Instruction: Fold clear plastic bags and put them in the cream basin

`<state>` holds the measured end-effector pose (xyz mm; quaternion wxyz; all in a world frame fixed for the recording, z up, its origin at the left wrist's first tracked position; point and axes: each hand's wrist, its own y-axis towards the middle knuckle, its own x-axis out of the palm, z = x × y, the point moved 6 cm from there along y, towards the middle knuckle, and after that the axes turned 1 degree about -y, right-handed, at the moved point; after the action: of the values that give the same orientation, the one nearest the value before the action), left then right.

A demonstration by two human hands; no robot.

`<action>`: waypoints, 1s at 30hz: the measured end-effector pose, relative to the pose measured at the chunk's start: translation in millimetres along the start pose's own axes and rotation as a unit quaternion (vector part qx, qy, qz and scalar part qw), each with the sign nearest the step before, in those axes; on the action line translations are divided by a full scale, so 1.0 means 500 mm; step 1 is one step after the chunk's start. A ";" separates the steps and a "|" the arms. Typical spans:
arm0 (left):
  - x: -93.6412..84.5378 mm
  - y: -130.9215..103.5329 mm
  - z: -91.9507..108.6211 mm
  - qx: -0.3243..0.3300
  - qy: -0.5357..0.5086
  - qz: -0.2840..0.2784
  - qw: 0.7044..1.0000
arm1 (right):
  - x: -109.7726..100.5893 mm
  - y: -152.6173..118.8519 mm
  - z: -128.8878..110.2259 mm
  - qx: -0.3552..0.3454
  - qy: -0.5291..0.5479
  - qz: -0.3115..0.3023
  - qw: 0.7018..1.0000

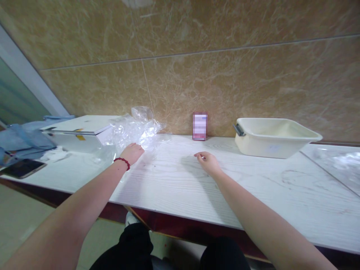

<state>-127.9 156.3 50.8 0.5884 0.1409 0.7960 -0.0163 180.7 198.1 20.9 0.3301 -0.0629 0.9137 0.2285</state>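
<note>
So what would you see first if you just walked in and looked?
Probably the two bare arms reaching over the white table: the left hand, with a red bracelet on its wrist, touches a crinkly clear plastic bag, and the right hand rests on the tabletop, pinching something small and white. Next, the cream tub on the right by the wall, and the small blurred box standing against the wall in the middle.

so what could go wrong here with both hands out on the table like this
The left hand rests at the edge of the clear plastic wrap; a pull might drag the crumpled sheet against the white box beside it. The right hand seems to pinch something small and white, too small to identify, which could slip. The phone lies near the table's front edge and could get knocked off.
</note>
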 end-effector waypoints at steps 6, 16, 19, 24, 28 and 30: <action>-0.051 0.023 -0.040 -0.080 -0.106 0.020 0.991 | -0.003 0.000 -0.002 -0.004 0.009 0.007 1.000; -0.193 0.032 -0.065 -0.186 -0.203 0.157 0.948 | -0.007 -0.003 -0.010 -0.006 0.015 0.006 1.000; -0.249 0.034 -0.058 -0.200 -0.199 0.211 0.936 | -0.008 -0.003 -0.011 -0.009 0.017 0.012 1.000; -0.326 0.038 -0.010 -0.159 -0.208 0.256 0.931 | -0.012 -0.005 -0.023 -0.026 0.057 0.010 0.998; -0.354 0.039 0.062 -0.090 -0.265 0.219 0.935 | -0.016 -0.008 -0.041 -0.064 0.154 0.007 0.986; -0.354 0.039 0.100 -0.060 -0.316 0.181 0.929 | -0.019 -0.009 -0.048 -0.084 0.214 0.002 0.973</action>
<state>-29.0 128.9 204.8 0.8097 0.2350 0.5293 0.0945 175.4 182.4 41.5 0.1197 -0.1362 0.9410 0.2858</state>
